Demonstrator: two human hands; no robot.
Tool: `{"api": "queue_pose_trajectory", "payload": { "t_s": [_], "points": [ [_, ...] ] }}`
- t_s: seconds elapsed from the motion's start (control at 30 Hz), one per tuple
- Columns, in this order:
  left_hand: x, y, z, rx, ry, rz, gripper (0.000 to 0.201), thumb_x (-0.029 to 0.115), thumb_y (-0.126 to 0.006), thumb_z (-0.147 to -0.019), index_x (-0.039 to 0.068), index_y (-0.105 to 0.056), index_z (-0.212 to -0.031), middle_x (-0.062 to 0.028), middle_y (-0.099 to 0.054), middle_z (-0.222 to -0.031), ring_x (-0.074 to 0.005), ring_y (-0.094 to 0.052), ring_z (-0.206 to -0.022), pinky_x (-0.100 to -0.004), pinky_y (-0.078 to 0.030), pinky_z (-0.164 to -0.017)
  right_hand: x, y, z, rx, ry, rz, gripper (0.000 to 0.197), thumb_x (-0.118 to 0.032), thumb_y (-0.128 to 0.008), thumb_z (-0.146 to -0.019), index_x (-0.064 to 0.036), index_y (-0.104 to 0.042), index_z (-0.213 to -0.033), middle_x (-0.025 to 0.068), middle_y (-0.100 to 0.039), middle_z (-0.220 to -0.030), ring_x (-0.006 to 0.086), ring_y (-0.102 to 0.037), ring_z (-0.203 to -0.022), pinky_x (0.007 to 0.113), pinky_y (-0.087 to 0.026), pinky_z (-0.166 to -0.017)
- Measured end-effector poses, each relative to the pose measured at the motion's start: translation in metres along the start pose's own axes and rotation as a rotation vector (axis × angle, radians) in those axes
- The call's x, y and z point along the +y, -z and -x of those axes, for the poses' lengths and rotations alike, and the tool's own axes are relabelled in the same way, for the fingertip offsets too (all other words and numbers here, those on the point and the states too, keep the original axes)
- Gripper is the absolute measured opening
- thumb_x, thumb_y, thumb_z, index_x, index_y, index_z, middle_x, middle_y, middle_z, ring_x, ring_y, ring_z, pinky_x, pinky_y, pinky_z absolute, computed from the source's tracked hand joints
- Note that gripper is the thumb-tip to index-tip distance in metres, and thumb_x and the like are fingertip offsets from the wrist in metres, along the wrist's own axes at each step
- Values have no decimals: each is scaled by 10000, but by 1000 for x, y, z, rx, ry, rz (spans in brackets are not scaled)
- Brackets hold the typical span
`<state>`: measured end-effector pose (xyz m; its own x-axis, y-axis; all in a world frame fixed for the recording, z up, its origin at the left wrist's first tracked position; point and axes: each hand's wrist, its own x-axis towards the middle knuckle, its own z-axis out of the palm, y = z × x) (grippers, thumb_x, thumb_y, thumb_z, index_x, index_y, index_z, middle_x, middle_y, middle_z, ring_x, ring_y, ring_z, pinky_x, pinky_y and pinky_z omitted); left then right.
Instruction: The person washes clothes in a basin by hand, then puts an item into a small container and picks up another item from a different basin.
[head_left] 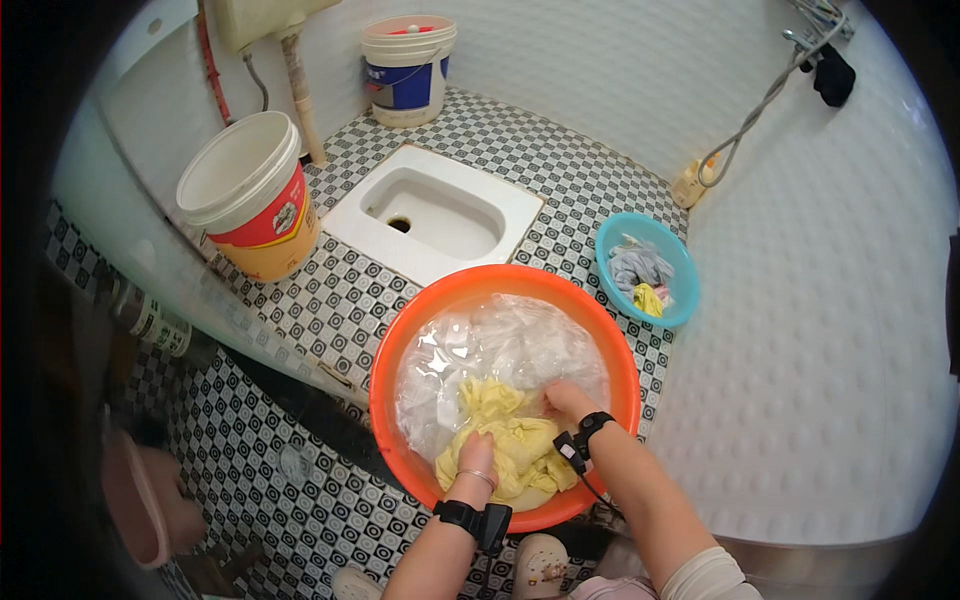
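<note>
A large orange basin [385,345] of water stands in front of me on the floor. Inside it, a bunched yellow cloth [525,445] lies on the near side, partly above the water. White fabric [510,335] spreads under the water across the far half. My left hand [478,454] is closed on the yellow cloth, its fingers sunk into the folds. To the right, my right hand [567,398] dips into the water beside the yellow cloth, over the white fabric. Its fingers are mostly hidden, so their grip does not show.
A blue basin [610,285] with grey and yellow cloths stands at the far right. Beyond the orange basin is a squat toilet [440,220]. Buckets stand at left [250,195] and back [408,75]. A glass panel [215,285] edges the left; a shower hose [755,115] hangs right.
</note>
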<state>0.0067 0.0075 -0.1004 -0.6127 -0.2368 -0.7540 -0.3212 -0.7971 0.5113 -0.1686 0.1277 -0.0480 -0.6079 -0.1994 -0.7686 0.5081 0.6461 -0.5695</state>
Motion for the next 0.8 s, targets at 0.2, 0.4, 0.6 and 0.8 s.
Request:
{"api": "queue_pose_trajectory", "payload": {
  "t_s": [0.2,0.4,0.6,0.8],
  "points": [
    [29,-8,29,-5,50,155,284,176,-456,-891,7,-506,-1113,-128,-550,-1041,-246,-541,-917,-368,-471,-787,-34,-24,51,-336,-75,-330,190,-179,-517,-891,-31,-635,-885,48,-625,-811,142,-610,-756,257,-500,-687],
    [34,-9,39,-82,89,232,284,158,-437,-903,35,-487,-1154,-129,-550,-1090,-257,-553,-950,-386,-464,-824,-35,-50,92,-402,487,427,196,-177,-555,-863,-46,-623,-993,84,-633,-935,186,-605,-891,274,-481,-792],
    [25,-2,48,146,-129,-412,302,51,-462,-807,21,-496,-1105,-147,-551,-986,-239,-538,-879,-338,-454,-755,-2,-75,116,-324,850,1192,735,-311,-563,-808,-229,-213,-1449,150,-244,-1483,490,-300,-1272,592,-250,-1016],
    [27,5,40,215,-109,-290,273,10,-463,-746,-20,-529,-1010,-161,-569,-943,-250,-545,-849,-335,-455,-707,6,-83,87,-370,822,1446,697,-422,-450,-864,-190,-179,-1463,132,-221,-1495,449,-268,-1303,560,-195,-1058]
  ]
}}
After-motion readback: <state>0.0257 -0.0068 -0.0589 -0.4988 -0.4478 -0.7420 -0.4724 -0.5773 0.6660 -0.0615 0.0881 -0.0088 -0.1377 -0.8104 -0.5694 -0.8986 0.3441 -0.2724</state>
